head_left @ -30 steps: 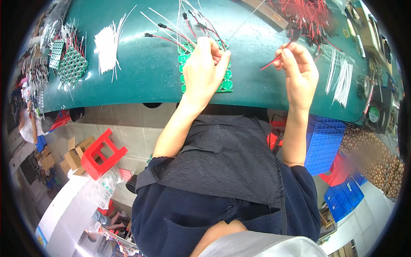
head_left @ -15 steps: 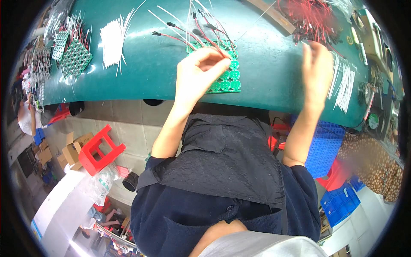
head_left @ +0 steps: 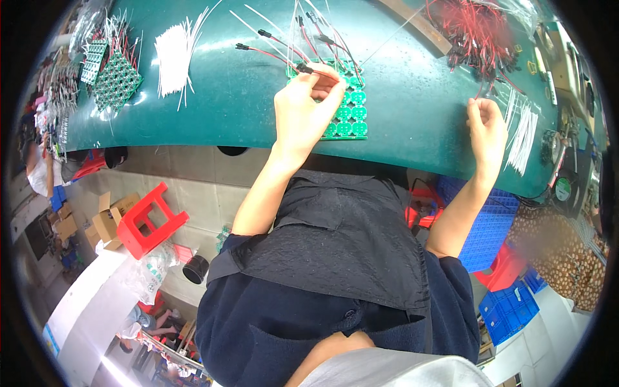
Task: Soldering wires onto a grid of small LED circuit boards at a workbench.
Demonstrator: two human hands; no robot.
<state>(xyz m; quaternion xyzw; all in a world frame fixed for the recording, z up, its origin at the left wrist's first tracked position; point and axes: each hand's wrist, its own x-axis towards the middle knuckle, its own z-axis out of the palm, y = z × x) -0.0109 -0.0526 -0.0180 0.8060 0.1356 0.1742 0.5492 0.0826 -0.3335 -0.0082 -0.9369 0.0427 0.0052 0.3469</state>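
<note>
A green circuit board panel lies on the table before me, with several red-and-black wires and thin white strands rising from its far part. Over its left side, my left hand is closed in a pinch on a red-and-black wire, whose black connector sticks out to the left by the knuckles. To the right, my right hand is closed too, thumb and forefinger together on a thin red wire. Just beyond that hand is a tangled pile of red wires.
White strands lie bundled at the left and right of the green table. Wired circuit boards are stacked far left. A brown bar lies beside the red pile. On the floor stands a red stool.
My right hand has come back from the red wire pile toward me, its fingers now closed on a wire. My left hand stays over the board, with the connector now showing beside its fingers.
</note>
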